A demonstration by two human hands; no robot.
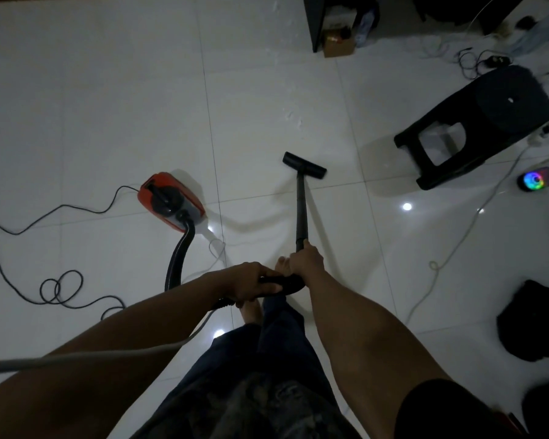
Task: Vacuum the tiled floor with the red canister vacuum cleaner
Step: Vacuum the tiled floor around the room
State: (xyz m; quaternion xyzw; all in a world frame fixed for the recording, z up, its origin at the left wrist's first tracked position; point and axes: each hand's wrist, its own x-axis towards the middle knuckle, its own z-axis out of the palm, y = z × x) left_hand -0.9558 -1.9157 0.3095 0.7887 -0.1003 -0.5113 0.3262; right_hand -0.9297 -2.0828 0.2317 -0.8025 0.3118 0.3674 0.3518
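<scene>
Pale tiled floor (108, 106) fills the view; the red canister vacuum (168, 201) sits left of centre; its wand (301, 210) runs forward to the floor head (304, 164) on the tiles; the right hand (306, 258) grips the wand, the left hand (251, 283) grips the curved handle (287, 285) behind.

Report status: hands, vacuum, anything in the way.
Hands: left hand grips the hose handle, right hand the wand. Vacuum: floor head flat on the tiles, red canister at left. Obstructions: black stool and white cable close on the right.
</scene>
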